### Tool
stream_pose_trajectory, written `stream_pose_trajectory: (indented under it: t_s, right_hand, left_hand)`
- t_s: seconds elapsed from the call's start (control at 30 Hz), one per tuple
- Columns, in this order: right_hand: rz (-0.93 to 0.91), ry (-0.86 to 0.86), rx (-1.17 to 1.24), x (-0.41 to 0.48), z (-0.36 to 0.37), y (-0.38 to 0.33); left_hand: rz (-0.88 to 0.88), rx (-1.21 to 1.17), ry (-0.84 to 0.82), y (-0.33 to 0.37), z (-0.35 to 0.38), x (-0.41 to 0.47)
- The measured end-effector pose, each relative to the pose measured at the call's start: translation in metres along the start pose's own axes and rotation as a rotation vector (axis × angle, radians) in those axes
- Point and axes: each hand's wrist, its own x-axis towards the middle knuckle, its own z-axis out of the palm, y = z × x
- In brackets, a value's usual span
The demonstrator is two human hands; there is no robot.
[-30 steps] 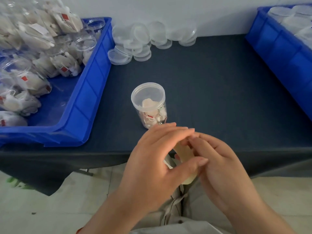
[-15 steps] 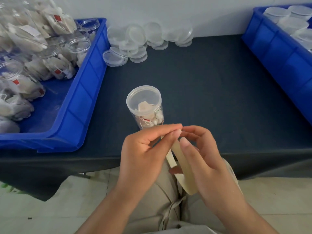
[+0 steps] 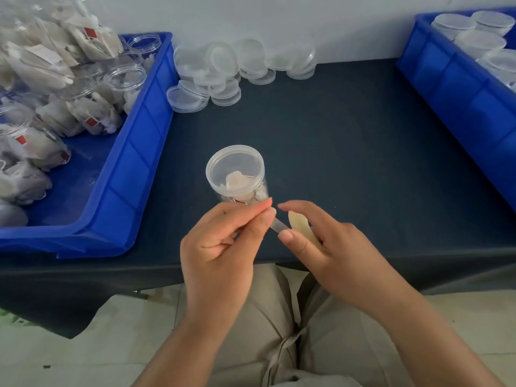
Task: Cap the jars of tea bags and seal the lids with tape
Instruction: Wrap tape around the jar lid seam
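left hand (image 3: 220, 247) pinching tape (image 3: 279, 226), right hand (image 3: 335, 252) gripping roll (image 3: 300, 226)

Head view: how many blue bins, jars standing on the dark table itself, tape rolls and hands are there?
Blue bins: 2
Jar on the table: 1
Tape roll: 1
Hands: 2
Total: 6

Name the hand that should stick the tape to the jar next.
Left. The left hand pinches the tape end close by the jar; the right hand holds the roll.
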Motion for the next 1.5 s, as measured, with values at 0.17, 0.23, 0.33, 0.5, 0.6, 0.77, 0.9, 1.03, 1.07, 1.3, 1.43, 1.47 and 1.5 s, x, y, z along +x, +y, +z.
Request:
stream_pose_trajectory:
  t_s: [0.17, 0.23, 0.33, 0.5, 0.6, 0.77, 0.9, 1.03, 1.07, 1.3, 1.43, 1.47, 1.5]
  right_hand:
    - [-0.167, -0.017, 0.002, 0.009, -0.002, 0.006]
    - [-0.159, 0.026, -0.141, 0.014, -0.001, 0.007]
    - [-0.156, 0.086, -0.331, 0.023, -0.007, 0.006]
    - [-0.182, 0.017, -0.487, 0.043, -0.019, -0.002]
    - [-0.213, -0.007, -0.532, 0.054, -0.023, -0.005]
    - [-0.246, -0.012, -0.578, 0.067, -0.031, -0.008]
    - [-0.267, -0.022, -0.618, 0.075, -0.034, -0.006]
    - [-0.271, -0.039, -0.633, 0.081, -0.034, -0.007]
    - [-0.27, -0.041, -0.63, 0.082, -0.034, -0.007]
    - [-0.262, -0.022, -0.607, 0.086, -0.037, -0.007]
    - [-0.246, -0.03, -0.538, 0.086, -0.04, -0.007]
    - [-0.239, -0.044, -0.505, 0.086, -0.04, -0.008]
    - [-0.234, -0.059, -0.475, 0.085, -0.04, -0.009]
  left_hand:
    - [-0.007, 0.105, 0.003, -0.018, -0.017, 0.005]
    - [0.057, 0.215, 0.088, -0.028, -0.022, 0.0]
    - [-0.006, 0.238, 0.302, -0.041, -0.025, 0.001]
    - [-0.215, 0.164, -0.041, -0.061, -0.014, 0.027]
    - [-0.2, 0.145, -0.206, -0.067, -0.005, 0.041]
    - [-0.167, 0.106, -0.204, -0.075, 0.002, 0.061]
    - [-0.13, 0.091, -0.161, -0.085, 0.006, 0.072]
    - [-0.104, 0.124, -0.159, -0.09, 0.005, 0.079]
    - [-0.101, 0.125, -0.162, -0.09, 0.004, 0.08]
    - [-0.129, 0.089, -0.247, -0.087, -0.002, 0.087]
    - [-0.132, 0.137, -0.255, -0.08, -0.005, 0.091]
    - [-0.148, 0.133, -0.228, -0.077, -0.006, 0.092]
    - [-0.179, 0.113, -0.208, -0.074, -0.007, 0.092]
